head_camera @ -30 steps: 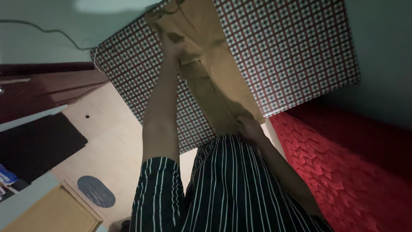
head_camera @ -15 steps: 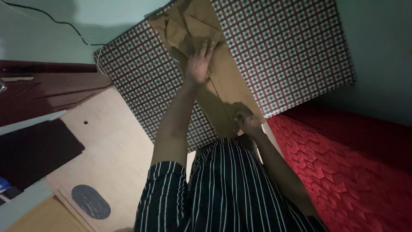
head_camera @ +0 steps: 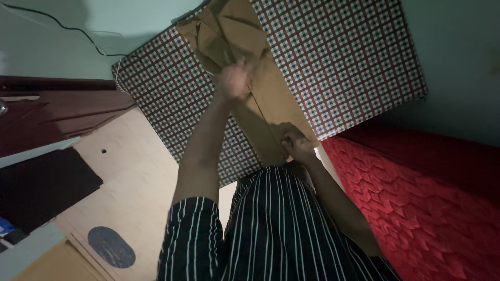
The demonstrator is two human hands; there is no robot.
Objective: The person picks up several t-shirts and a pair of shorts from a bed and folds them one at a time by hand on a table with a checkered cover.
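A pair of tan trousers (head_camera: 271, 99) lies lengthwise on a bed with a red, white and dark checked cover (head_camera: 344, 57). My left hand (head_camera: 234, 78) rests on the middle of the trousers, blurred by motion, with its fingers pointing away from me. My right hand (head_camera: 299, 145) is closed on the near end of the trousers at the bed's edge. Both arms reach out from my black and white striped shirt (head_camera: 271, 229).
A red quilted cover (head_camera: 416, 203) lies to the right of the bed. On the left are a pale wooden floor (head_camera: 130, 171), a dark wooden door or cabinet (head_camera: 52, 119), a black mat (head_camera: 41, 187) and a dark oval patch (head_camera: 111, 246). A thin cable (head_camera: 62, 26) runs along the wall.
My left hand has slid along the trousers from their far end toward the middle. My right hand has stayed on the near end.
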